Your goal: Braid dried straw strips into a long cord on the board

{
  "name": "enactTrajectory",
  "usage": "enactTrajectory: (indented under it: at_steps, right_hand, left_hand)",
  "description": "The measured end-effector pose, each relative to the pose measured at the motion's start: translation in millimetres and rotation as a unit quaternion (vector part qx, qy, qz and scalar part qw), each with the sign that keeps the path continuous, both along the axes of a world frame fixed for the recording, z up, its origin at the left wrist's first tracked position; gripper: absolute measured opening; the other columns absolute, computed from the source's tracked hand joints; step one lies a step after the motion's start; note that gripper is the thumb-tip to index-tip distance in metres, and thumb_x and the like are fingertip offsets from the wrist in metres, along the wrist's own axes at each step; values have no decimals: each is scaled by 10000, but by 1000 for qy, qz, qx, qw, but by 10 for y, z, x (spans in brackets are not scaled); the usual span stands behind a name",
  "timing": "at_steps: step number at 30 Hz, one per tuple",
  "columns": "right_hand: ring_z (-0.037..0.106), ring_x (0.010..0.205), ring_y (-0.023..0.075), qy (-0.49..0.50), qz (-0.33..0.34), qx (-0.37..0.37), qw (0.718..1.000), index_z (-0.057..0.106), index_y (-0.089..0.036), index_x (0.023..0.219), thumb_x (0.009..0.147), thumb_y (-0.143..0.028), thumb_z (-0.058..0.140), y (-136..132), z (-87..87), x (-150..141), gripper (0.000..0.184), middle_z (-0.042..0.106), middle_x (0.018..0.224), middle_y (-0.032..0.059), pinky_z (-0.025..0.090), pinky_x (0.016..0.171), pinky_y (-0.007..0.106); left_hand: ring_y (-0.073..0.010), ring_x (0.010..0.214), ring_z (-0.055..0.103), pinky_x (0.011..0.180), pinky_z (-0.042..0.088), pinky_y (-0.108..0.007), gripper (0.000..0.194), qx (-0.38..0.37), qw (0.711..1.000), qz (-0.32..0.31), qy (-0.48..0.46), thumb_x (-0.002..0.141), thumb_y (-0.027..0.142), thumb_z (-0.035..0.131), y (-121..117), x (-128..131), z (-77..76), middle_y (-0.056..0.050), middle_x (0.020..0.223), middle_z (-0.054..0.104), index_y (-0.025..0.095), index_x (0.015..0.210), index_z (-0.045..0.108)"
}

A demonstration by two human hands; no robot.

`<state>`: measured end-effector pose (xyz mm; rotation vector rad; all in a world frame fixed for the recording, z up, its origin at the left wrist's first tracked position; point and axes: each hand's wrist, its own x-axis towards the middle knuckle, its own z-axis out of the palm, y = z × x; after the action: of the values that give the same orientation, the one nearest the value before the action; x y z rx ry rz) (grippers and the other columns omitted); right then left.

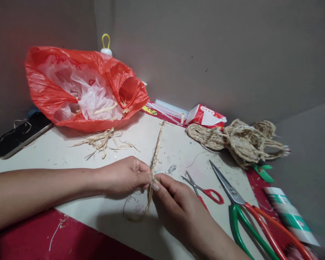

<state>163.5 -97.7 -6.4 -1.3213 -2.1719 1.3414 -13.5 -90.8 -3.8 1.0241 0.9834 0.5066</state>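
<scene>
A thin straw braid (157,146) runs away from me across the white board, its far end lying on the board. My left hand (128,175) pinches the braid from the left, thumb and forefinger pressed together. From the right, my right hand (176,202) grips the same spot, its thumb on the strands. Loose straw strands (149,200) hang down toward me below the fingers. Close to my right hand lie small red-handled scissors (206,189), blades partly apart. Which single strand each hand holds cannot be made out.
A red plastic bag (89,124) with white plastic inside stands at back left, straw scraps (105,141) before it. A phone (21,135) lies far left. Coiled braid (243,139), a red box (204,115), large shears (234,193) and a green-white roll (289,213) lie right.
</scene>
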Motion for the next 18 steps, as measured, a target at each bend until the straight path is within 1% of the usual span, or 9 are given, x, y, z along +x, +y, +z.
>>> enactTrajectory:
  at_steps: [7,8,10,12,13,14,15,16,18]
  right_hand:
    - [422,587,147,-40,3,42,998,459,-206,716,929,-360,383,17,19,27,273,507,640,2,296,574,281]
    - [420,593,144,-23,-1,21,1000,463,-202,702,923,-368,390,11,24,22,285,501,644,4,301,573,276]
    - [386,564,125,36,-33,-76,996,450,-198,675,909,-392,405,-20,30,-3,307,451,613,-15,296,534,251]
    - [296,484,100,100,-87,-205,970,424,-205,671,898,-430,406,-72,19,-47,320,347,542,-57,238,459,228]
    - [247,454,93,124,-110,-252,953,411,-210,669,892,-449,402,-103,5,-74,327,296,515,-75,203,433,223]
    - [223,440,90,137,-127,-271,944,402,-213,665,888,-460,395,-136,-15,-102,333,272,499,-84,185,423,222]
    - [236,440,91,137,-139,-256,947,398,-214,658,887,-460,390,-166,-39,-129,336,285,494,-82,193,425,222]
    - [278,453,95,120,-145,-211,959,401,-211,647,885,-449,392,-194,-65,-153,336,329,501,-69,220,439,223]
    - [388,506,116,38,-143,-85,985,424,-204,628,882,-404,399,-233,-111,-186,324,445,535,-29,267,481,232]
  left_hand:
    - [-57,436,234,425,191,-208,275,78,995,-7,59,802,340,465,-43,-10,-58,78,488,315,169,587,446]
    - [-57,436,227,425,189,-206,278,85,994,-4,66,803,338,462,-54,-3,-51,80,483,302,171,582,439]
    - [-56,440,238,431,196,-199,270,106,991,5,79,799,322,464,-75,12,-37,80,477,307,166,579,450]
    - [-56,446,265,435,202,-196,249,119,989,11,92,791,302,469,-89,27,-33,74,480,341,156,591,487]
    - [-57,447,280,434,206,-196,240,118,989,12,92,789,296,470,-95,35,-38,69,484,367,151,601,505]
    - [-59,452,306,438,221,-196,234,112,990,11,80,789,292,466,-99,43,-47,61,493,402,147,613,519]
    - [-62,461,340,448,248,-194,233,102,993,9,59,791,289,458,-103,49,-58,50,509,442,145,621,526]
    - [-66,471,370,461,275,-194,233,92,995,11,35,792,287,453,-107,55,-70,41,524,471,145,621,522]
    - [-67,481,392,480,304,-193,230,80,997,19,6,787,282,457,-115,61,-89,40,533,481,152,601,495]
